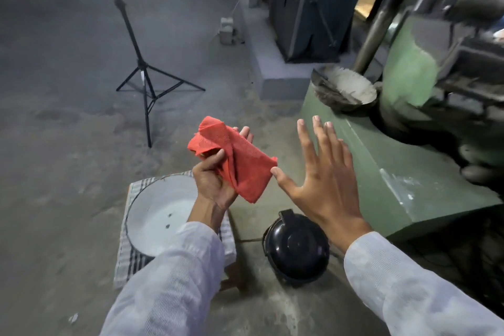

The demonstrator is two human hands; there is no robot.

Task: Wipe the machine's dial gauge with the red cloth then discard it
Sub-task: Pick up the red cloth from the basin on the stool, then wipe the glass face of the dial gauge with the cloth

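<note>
The red cloth is folded and lies across the palm of my left hand, which grips it with the thumb on top. My right hand hovers just to the right of the cloth, fingers spread, its thumb tip touching the cloth's right corner. The green machine stands at the right; its upper parts are blurred and I cannot make out the dial gauge.
A white enamel basin sits on a striped cloth below my left hand. A black round lidded pot stands on the concrete floor beside the machine. A black tripod stands at the left. A dusty bowl rests on the machine's base.
</note>
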